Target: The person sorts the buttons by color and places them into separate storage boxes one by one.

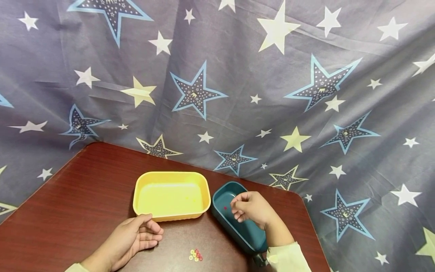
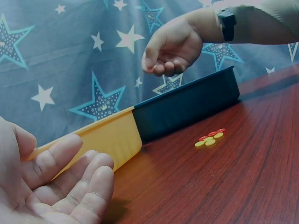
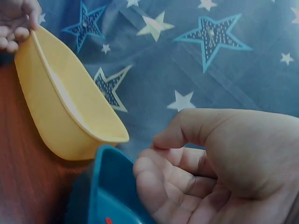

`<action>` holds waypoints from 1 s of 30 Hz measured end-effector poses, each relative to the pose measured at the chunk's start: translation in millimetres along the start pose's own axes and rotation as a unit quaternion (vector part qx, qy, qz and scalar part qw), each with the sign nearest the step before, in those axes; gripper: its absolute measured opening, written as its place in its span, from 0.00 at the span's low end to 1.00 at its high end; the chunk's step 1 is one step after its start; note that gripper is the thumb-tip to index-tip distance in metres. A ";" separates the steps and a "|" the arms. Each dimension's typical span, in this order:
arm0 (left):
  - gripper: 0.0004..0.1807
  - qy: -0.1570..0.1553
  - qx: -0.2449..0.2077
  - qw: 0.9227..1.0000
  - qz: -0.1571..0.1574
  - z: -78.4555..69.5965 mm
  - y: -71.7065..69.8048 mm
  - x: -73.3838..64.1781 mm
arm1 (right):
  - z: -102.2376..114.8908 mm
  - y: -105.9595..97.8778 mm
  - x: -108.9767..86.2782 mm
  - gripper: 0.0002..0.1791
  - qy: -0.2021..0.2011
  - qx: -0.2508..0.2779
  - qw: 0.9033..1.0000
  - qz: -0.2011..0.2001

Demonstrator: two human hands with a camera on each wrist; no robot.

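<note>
My left hand (image 1: pixel 136 236) lies at the near left corner of a yellow plastic bin (image 1: pixel 171 218), fingers relaxed, the thumb right at its rim. Over a dark teal bin (image 1: pixel 228 226), my right hand (image 1: pixel 253 207) hovers with loosely curled fingers. Its thumb is close to the index finger, and nothing shows between them in the right wrist view. One small red ring (image 1: pixel 225 208) lies on the teal bin's floor. Faint yellow bits (image 1: pixel 191 198) show inside the yellow bin. Several small red and yellow rings (image 1: pixel 196 255) lie grouped on the table between both hands.
The two bins stand side by side on a reddish-brown wooden table (image 1: pixel 81 189), their near corners close together. A grey curtain with stars (image 1: pixel 238 94) hangs behind the table. A black band (image 2: pixel 227 24) is worn on the right wrist.
</note>
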State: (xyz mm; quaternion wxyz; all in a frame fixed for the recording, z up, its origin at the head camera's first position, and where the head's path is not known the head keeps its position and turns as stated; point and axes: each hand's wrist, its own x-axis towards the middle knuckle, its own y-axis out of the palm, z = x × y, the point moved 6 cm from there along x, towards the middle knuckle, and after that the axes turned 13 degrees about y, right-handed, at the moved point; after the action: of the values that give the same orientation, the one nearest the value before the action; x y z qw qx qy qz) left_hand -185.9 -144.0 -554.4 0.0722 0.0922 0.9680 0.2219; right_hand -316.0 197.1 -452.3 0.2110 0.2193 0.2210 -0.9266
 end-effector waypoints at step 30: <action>0.26 0.003 0.001 1.000 0.004 -0.5 -0.3 -1.3 | -42.5 90.0 -56.3 0.05 -0.069 -0.111 0.991 0.013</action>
State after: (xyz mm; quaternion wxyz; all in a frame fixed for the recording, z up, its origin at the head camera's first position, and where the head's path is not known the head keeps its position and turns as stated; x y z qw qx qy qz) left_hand -184.8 -144.7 -553.9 0.0681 0.0956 0.9680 0.2219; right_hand -212.9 161.8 -486.9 0.2606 0.1330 0.3043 -0.9065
